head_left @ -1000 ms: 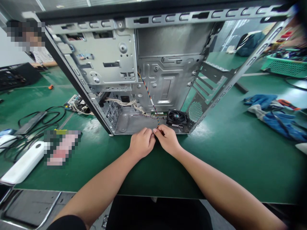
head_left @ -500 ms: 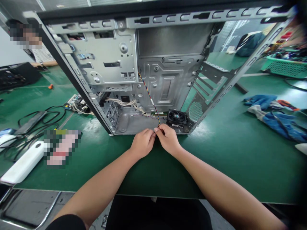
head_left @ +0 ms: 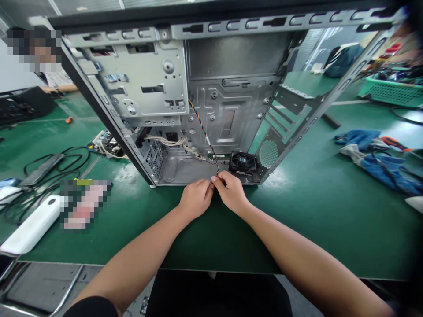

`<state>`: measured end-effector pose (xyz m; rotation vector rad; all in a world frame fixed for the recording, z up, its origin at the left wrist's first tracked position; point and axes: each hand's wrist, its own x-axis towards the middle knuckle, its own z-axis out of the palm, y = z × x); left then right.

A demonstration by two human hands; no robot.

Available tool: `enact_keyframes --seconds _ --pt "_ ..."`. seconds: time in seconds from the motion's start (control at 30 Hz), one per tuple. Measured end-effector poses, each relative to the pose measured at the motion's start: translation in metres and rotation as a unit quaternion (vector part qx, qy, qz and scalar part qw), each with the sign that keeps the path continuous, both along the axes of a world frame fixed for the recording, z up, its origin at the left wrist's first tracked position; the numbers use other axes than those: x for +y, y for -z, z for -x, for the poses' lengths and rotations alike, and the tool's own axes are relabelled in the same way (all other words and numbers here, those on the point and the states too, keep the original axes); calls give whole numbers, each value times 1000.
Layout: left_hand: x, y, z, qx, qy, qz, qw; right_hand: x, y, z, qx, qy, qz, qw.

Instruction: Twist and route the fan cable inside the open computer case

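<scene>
Your left hand (head_left: 195, 199) and right hand (head_left: 231, 191) meet at computer case (head_left: 228, 114) front edge; fingers of both pinched shut on multicoloured fan cable (head_left: 202, 127); cooling fan (head_left: 243, 161) just beside right hand.

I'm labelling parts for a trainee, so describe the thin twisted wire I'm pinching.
Find the open grey metal computer case on the green table. Inside, a thin twisted wire slants down the back panel to the right hand at the near edge. Unlike the pale beige cable bundle beside it, it is multicoloured.
</scene>
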<state>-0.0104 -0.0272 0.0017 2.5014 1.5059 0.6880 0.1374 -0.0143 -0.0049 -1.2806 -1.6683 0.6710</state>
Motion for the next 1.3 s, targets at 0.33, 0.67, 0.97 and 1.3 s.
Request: enact_keyframes --seconds 0.33,0.67,0.97,1.3 --pt "3 -3 0 -71 29 49 996 -2 -1 0 3 -15 13 1000" --pt "0 -2 1 -61 22 -6 998 -1 -3 0 16 10 -6 1000" --pt "2 -1 2 -67 30 -4 997 -2 0 0 35 -5 27 999" --pt "3 -2 1 -110 42 21 993 -3 -10 -1 65 -43 54 995"
